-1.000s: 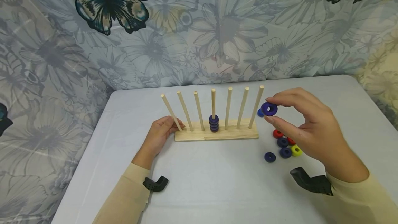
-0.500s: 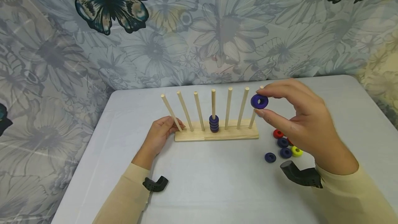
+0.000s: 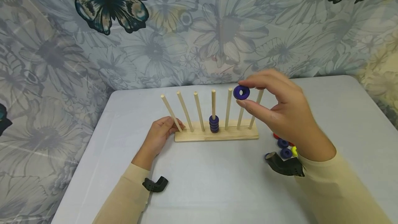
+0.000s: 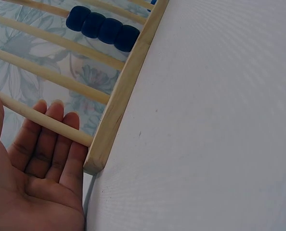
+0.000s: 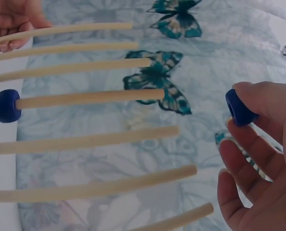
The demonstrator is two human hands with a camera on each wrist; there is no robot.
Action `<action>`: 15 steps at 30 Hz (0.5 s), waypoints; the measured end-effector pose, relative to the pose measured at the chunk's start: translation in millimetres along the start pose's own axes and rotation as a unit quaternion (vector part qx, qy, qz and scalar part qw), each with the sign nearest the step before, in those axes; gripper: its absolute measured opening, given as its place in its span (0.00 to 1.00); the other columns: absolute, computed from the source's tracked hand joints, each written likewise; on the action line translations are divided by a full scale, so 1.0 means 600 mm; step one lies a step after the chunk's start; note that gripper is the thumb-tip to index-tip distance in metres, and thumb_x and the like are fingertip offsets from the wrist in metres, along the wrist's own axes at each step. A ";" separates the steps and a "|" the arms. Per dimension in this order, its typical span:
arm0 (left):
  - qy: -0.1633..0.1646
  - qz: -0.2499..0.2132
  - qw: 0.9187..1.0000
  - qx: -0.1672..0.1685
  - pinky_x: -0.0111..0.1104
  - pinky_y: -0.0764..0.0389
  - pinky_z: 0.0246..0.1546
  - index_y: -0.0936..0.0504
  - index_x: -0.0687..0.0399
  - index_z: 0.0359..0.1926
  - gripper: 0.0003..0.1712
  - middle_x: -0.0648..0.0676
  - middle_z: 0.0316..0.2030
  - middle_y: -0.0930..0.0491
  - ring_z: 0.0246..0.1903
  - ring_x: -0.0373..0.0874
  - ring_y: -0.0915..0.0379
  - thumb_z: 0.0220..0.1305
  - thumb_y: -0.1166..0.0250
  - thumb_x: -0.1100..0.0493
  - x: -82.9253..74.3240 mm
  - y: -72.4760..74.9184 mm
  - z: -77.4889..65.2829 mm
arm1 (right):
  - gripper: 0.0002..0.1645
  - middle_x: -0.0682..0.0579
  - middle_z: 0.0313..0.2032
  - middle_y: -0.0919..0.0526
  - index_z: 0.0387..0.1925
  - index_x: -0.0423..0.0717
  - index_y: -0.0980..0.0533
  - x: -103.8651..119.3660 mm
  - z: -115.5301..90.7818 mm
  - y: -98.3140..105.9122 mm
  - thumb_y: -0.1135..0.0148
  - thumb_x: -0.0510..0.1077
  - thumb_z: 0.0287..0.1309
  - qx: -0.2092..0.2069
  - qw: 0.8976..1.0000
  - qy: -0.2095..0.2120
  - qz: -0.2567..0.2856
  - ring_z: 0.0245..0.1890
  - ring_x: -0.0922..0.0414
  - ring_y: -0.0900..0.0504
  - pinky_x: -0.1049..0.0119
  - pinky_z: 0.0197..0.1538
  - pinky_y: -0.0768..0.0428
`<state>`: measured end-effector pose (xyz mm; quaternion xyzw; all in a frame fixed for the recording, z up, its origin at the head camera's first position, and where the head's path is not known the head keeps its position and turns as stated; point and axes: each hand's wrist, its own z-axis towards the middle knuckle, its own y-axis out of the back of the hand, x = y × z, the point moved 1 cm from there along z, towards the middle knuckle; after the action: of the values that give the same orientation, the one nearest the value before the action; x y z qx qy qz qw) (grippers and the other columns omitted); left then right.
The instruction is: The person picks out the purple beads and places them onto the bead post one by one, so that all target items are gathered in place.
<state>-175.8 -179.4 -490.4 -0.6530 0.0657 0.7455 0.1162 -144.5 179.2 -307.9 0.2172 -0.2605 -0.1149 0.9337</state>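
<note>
My right hand (image 3: 286,113) pinches a dark blue ring bead (image 3: 236,93) between thumb and fingertips. The bead is raised near the pegs' tops, in front of the second peg from the right, its hole facing the head camera. In the right wrist view the bead (image 5: 240,109) is apart from every peg tip. A wooden peg rack (image 3: 192,136) stands on the table, with several dark blue rings (image 3: 214,124) stacked on its middle peg. My left hand (image 3: 155,137) holds the rack's leftmost peg low down; in the left wrist view its fingers (image 4: 51,144) lie behind that peg.
Loose dark blue rings (image 3: 285,153), red rings (image 3: 276,136) and a yellow ring (image 3: 294,151) lie right of the rack, partly hidden by my right hand and its black wrist mount (image 3: 284,164). A floral cloth (image 3: 186,44) hangs behind the white table (image 3: 199,189).
My right hand has moved left and slightly up with the ring bead, from beyond the rack's right end to over its right pegs. The left hand and rack have stayed still.
</note>
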 end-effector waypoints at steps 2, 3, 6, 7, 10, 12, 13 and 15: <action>-0.001 0.002 1.000 0.000 0.39 0.15 0.57 0.15 0.75 0.47 0.26 0.60 0.45 0.13 0.50 0.50 0.13 0.89 0.45 0.52 -0.001 0.000 0.000 | 0.21 0.45 0.49 0.12 0.55 0.33 0.15 -0.002 0.003 -0.004 0.23 0.42 0.67 0.010 1.000 -0.006 0.001 0.50 0.53 0.19 0.66 0.55 0.22; 0.000 0.003 1.000 0.000 0.39 0.15 0.57 0.16 0.77 0.48 0.26 0.60 0.45 0.13 0.51 0.51 0.14 0.89 0.45 0.53 -0.002 0.000 0.000 | 0.21 0.45 0.49 0.12 0.55 0.33 0.15 -0.003 0.005 -0.005 0.22 0.38 0.64 0.014 1.000 -0.009 0.002 0.51 0.53 0.19 0.66 0.56 0.22; 0.003 0.006 1.000 -0.001 0.39 0.15 0.57 0.18 0.82 0.49 0.28 0.58 0.45 0.13 0.51 0.52 0.14 0.89 0.46 0.54 -0.003 -0.001 0.000 | 0.23 0.44 0.49 0.12 0.54 0.32 0.15 -0.005 0.009 -0.013 0.21 0.30 0.57 0.015 1.000 -0.010 0.010 0.52 0.51 0.18 0.64 0.58 0.21; 0.003 0.006 1.000 -0.001 0.39 0.16 0.57 0.19 0.83 0.49 0.28 0.58 0.45 0.13 0.51 0.52 0.14 0.89 0.46 0.54 -0.003 -0.001 0.000 | 0.23 0.44 0.49 0.12 0.54 0.32 0.15 -0.006 0.010 -0.016 0.21 0.30 0.56 0.014 1.000 -0.008 0.013 0.52 0.50 0.18 0.63 0.58 0.21; 0.003 0.007 1.000 0.000 0.38 0.16 0.58 0.21 0.86 0.50 0.29 0.57 0.45 0.13 0.51 0.52 0.14 0.89 0.47 0.54 -0.001 0.000 0.000 | 0.22 0.45 0.48 0.12 0.53 0.32 0.15 -0.009 0.013 -0.024 0.22 0.30 0.57 0.010 1.000 0.000 0.027 0.49 0.50 0.19 0.63 0.54 0.20; 0.003 0.007 1.000 0.001 0.38 0.16 0.57 0.21 0.86 0.50 0.29 0.57 0.45 0.13 0.51 0.51 0.14 0.89 0.46 0.54 0.000 0.000 0.000 | 0.21 0.46 0.48 0.12 0.53 0.33 0.14 -0.009 0.017 -0.029 0.22 0.30 0.57 0.007 0.999 0.004 0.034 0.48 0.50 0.19 0.63 0.51 0.21; 0.004 0.008 1.000 0.000 0.38 0.16 0.57 0.21 0.86 0.50 0.29 0.57 0.45 0.13 0.51 0.51 0.14 0.89 0.47 0.54 0.000 0.000 0.000 | 0.21 0.45 0.48 0.12 0.53 0.32 0.14 -0.009 0.018 -0.032 0.22 0.29 0.56 0.008 0.999 0.005 0.036 0.48 0.50 0.19 0.63 0.50 0.21; 0.004 0.010 1.000 -0.001 0.38 0.15 0.57 0.20 0.85 0.50 0.29 0.57 0.45 0.13 0.51 0.53 0.14 0.89 0.47 0.54 -0.001 -0.001 0.001 | 0.21 0.45 0.48 0.12 0.53 0.32 0.15 -0.009 0.020 -0.037 0.21 0.30 0.57 0.010 0.999 0.006 0.040 0.48 0.51 0.19 0.64 0.49 0.21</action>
<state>-176.1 -178.8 -489.5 -0.6558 0.0714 0.7437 0.1080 -157.5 157.5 -311.2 0.2165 -0.2642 -0.0731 0.9370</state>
